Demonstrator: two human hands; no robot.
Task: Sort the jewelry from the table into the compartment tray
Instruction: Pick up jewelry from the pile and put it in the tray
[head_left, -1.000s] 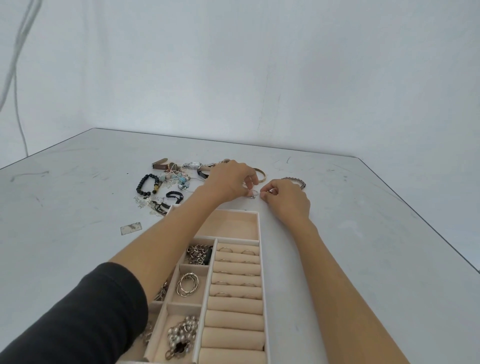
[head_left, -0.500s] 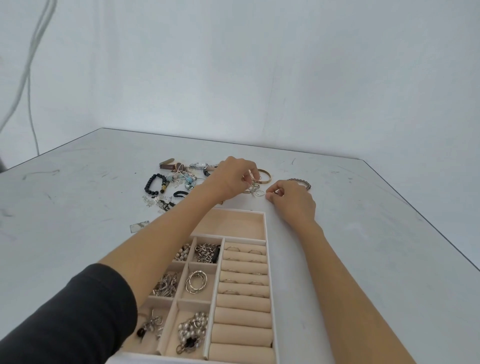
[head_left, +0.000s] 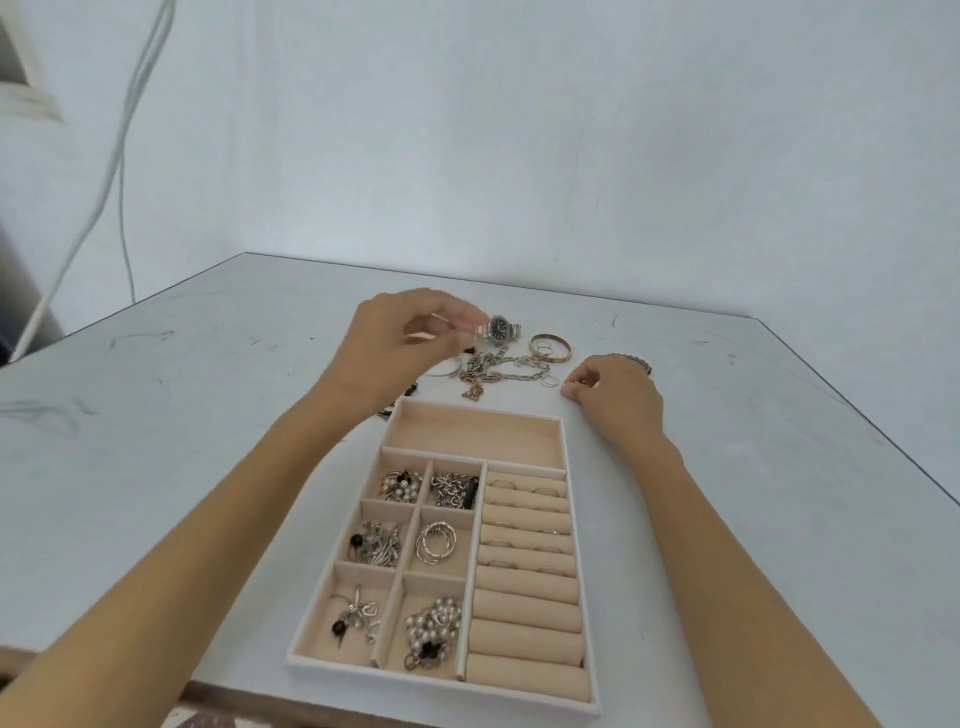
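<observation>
While the left hand (head_left: 410, 338) hovers over the far part of the table (head_left: 208, 415), its grip is a thumb-and-fingertip pinch on the band of a silver watch (head_left: 500, 329) with its dark dial facing up. The fingertips are blurred, so how much band they have is hard to say. That thin hold is the first risk: the watch head is the heavy part and sits beyond the pinch, so it could swing, slip and fall. It might land on the chain tangle (head_left: 498, 370) lying just on the tray side of it, or hook a link and drag the tangle along. The small rings (head_left: 549, 382) beside the chains and the gold bangle (head_left: 551, 347) could then be knocked and roll away.

The right hand (head_left: 618, 395) rests on the table just past the tray's far right corner, with its fingers curled and thumb against forefinger. Whether that grip has anything in it I cannot tell.

The compartment tray (head_left: 563, 447) lies near the person. Its left cells hold pearls, chains and hoops, and the ring rolls (head_left: 527, 577) are on its right. The watch probably belongs in the wide far compartment (head_left: 467, 434). Carried low, it could clip the rim or drop into a crowded cell and snag.
</observation>
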